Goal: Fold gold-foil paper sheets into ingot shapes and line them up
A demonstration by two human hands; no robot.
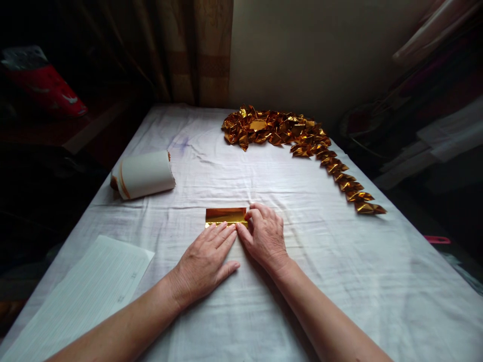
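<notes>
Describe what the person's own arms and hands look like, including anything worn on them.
Both are bare. The left hand and right hand wear no gloves, and no ring shows on the visible fingers. The left forearm and right forearm are uncovered down to the picture's edge: no sleeve, watch or bracelet. The nails look short and unpainted, though the light is dim.

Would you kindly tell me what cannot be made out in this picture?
Head view: near edge of the gold foil sheet, covered by left hand and right hand.
Head view: print on the lined paper, too small; frame edge cuts its corner.
Head view: red object, upper left, lost in darkness.
</notes>
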